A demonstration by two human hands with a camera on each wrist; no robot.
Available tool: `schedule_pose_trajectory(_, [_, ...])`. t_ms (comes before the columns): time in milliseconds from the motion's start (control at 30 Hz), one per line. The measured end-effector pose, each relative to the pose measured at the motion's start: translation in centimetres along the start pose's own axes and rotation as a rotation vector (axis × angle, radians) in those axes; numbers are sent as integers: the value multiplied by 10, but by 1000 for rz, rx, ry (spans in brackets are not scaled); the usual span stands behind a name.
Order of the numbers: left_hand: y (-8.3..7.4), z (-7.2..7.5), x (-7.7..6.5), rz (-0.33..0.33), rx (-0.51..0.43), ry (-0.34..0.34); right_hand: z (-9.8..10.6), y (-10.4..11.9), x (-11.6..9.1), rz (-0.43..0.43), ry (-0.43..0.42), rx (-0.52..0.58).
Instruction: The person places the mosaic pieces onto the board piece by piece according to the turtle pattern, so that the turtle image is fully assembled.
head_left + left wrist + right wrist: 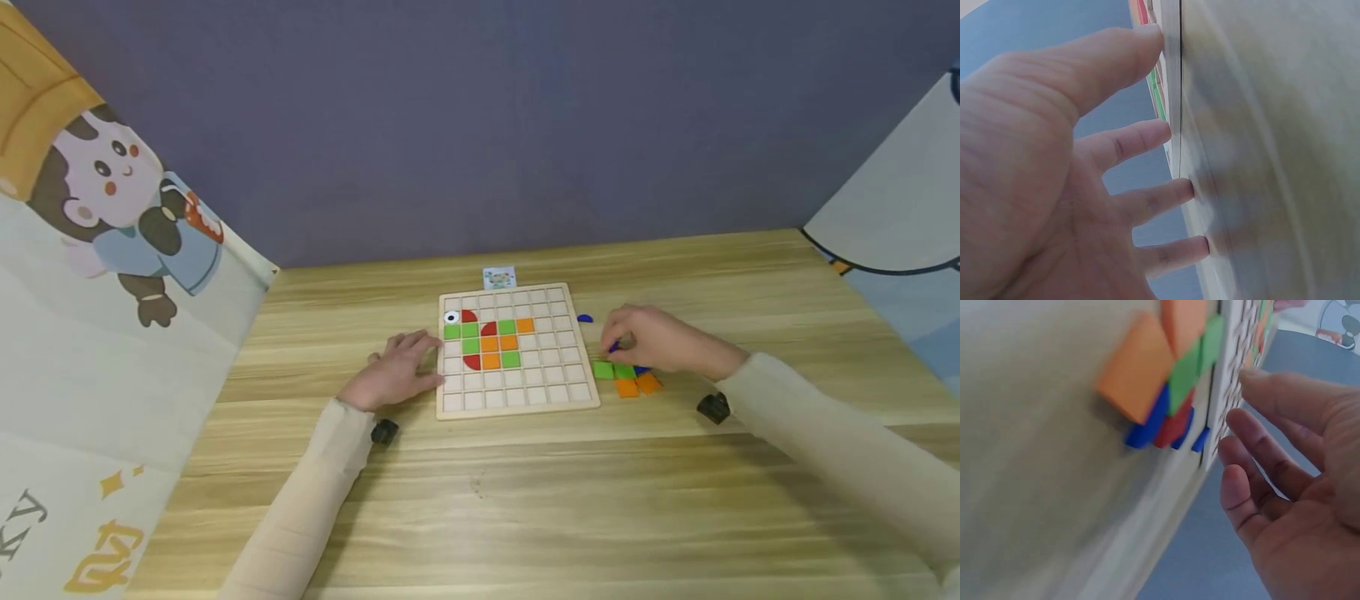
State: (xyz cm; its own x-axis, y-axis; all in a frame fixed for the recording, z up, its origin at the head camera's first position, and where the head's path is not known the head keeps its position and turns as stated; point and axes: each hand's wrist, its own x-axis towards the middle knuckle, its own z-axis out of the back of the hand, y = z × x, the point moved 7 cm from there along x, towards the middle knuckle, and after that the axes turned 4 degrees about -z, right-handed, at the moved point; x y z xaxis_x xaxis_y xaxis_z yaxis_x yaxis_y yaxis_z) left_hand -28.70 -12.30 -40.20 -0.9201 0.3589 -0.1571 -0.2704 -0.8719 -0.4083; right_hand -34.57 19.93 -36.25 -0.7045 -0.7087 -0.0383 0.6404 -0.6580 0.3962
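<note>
My left hand (397, 369) lies at the left edge of the square wooden grid board (540, 398), fingers spread and relaxed. In the left wrist view its fingertips (1159, 131) touch or nearly touch the board's side. Over loose tiles right of the board is my right hand (648, 337), thumb and index finger close together. A blue piece (614, 347) shows by these fingertips; whether they pinch it or it lies beneath is unclear. Green tiles (603, 370) and orange tiles (627, 388) lie below that hand. In the right wrist view a red piece (1172, 425) lies among them.
On the board are red, green and orange tiles and a round eye piece (451, 317). A small picture card (498, 277) touches or nearly touches its back edge. A blue half-round piece (585, 318) lies beside its right edge. A dark wall (480, 125) stands behind the table.
</note>
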Motion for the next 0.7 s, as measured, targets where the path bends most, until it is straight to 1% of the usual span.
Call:
schedule_pose_trajectory(133, [1, 1, -1, 2, -4, -3, -7, 3, -14, 4, 7, 9])
schedule_pose_trajectory(233, [0, 1, -2, 0, -5, -5, -13, 3, -18, 3, 1, -6])
schedule_pose_trajectory(533, [-1, 0, -4, -7, -2, -9, -22, 7, -22, 13, -59, -40])
schedule_pose_trajectory(700, [-2, 1, -5, -8, 2, -8, -22, 10, -21, -17, -86, -32])
